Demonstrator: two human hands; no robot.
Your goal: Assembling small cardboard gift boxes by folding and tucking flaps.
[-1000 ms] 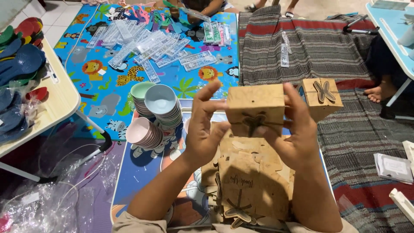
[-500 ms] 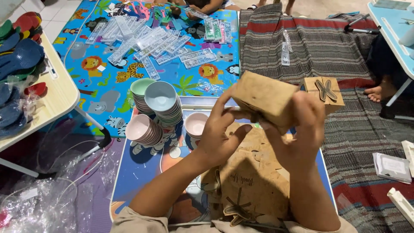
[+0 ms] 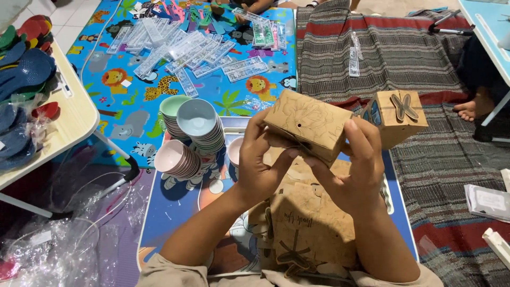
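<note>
Cardboard box (image 3: 311, 123), brown with a line-drawn flower pattern, sits tilted between my two hands above the low blue table (image 3: 175, 207). My left hand (image 3: 260, 159) is closed around its near left end, thumb up along the side and fingers curled under the bottom. My right hand (image 3: 356, 170) grips the right end, fingers wrapped over the top edge and palm below. A second box (image 3: 397, 114) of the same card, already folded and closed with a butterfly-shaped tab on top, stands just beyond my right hand at the table's far right edge. Under my wrists lies a heap of flat card blanks (image 3: 308, 228); they overlap, so I cannot count them. To the left of my left hand I count three stacks of small bowls (image 3: 188, 135): one topped green, one topped pale blue, one topped pink lying lower and nearer me. One more pink bowl (image 3: 235, 150) shows partly behind my left hand, touching nothing else that I can see. On the animal-print play mat (image 3: 122, 95) farther off are many clear plastic packets (image 3: 186, 50), too many and too scattered to number. A striped rug (image 3: 404, 48) lies to the right, where one bare foot (image 3: 475, 109) of another person rests.
</note>
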